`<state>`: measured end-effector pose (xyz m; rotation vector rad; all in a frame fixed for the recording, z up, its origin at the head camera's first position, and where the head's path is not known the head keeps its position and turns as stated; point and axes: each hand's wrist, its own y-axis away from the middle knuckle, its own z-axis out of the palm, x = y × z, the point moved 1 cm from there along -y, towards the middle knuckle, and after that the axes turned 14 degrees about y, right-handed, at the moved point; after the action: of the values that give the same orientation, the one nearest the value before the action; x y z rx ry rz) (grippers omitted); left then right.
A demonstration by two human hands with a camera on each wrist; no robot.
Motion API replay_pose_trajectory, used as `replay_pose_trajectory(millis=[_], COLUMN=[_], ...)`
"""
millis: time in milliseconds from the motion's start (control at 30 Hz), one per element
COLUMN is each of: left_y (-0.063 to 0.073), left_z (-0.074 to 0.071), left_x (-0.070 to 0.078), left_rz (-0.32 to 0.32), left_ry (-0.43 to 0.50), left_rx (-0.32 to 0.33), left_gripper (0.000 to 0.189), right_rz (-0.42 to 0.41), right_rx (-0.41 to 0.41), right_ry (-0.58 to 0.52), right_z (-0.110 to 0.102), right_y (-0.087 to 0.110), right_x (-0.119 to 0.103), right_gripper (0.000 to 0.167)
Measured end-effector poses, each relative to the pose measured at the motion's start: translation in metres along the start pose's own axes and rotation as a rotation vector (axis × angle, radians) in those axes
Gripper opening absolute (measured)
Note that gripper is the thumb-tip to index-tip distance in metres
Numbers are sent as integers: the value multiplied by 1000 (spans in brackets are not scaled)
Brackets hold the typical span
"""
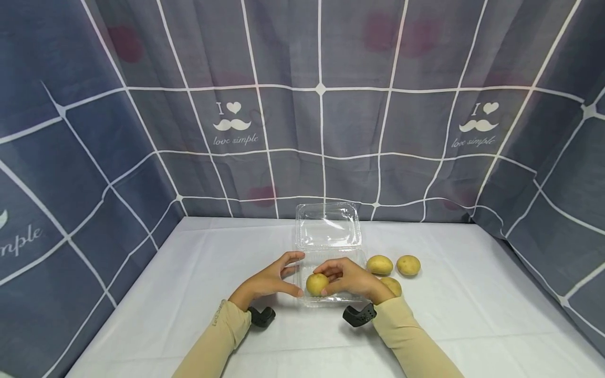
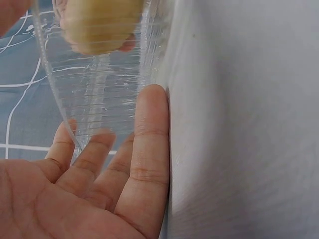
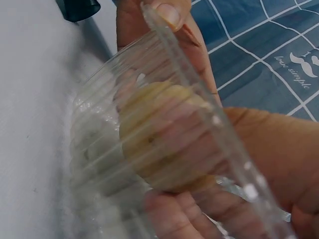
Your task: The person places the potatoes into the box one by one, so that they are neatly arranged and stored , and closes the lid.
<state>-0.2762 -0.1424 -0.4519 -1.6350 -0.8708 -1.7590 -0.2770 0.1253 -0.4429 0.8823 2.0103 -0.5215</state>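
A yellow potato [image 1: 316,284] is pinched between the thumb and fingers of my right hand [image 1: 350,275], inside the near left part of a clear plastic clamshell box [image 1: 331,303]. Through the ribbed wall, the right wrist view shows the same potato [image 3: 159,134] with fingers about it. My left hand [image 1: 271,278] is spread along the box's left side, thumb at the near corner. In the left wrist view its fingers [image 2: 149,124], fairly straight, touch the outside of the wall, one lying low along the table. The box's lid [image 1: 328,226] stands raised at the back.
To the right of the box lie two potatoes, one nearer [image 1: 379,265] and one farther right [image 1: 408,265]. Another potato [image 1: 391,286] is partly hidden by my right wrist. A white cloth [image 1: 227,241] covers the table. Checked grey-blue curtains [image 1: 293,121] enclose the back and sides.
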Motion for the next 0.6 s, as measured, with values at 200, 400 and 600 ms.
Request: replay_pose_trajectory(millis=[200,400,600], left_y=[-1,0,1], left_z=[0,1,2], left_x=[0,-1,1], left_rz=[7,20,24], left_ry=[-2,-6,0], left_rx=[0,-3,-8], left_gripper=[100,100,100], right_rz=[15,-7,-24], right_rx=[-22,-52,-76], right_ry=[12,22,56], right_z=[2,3,4], right_y=[0,-1,-2], right_x=[0,-1,-3], right_gripper=[44,43,42])
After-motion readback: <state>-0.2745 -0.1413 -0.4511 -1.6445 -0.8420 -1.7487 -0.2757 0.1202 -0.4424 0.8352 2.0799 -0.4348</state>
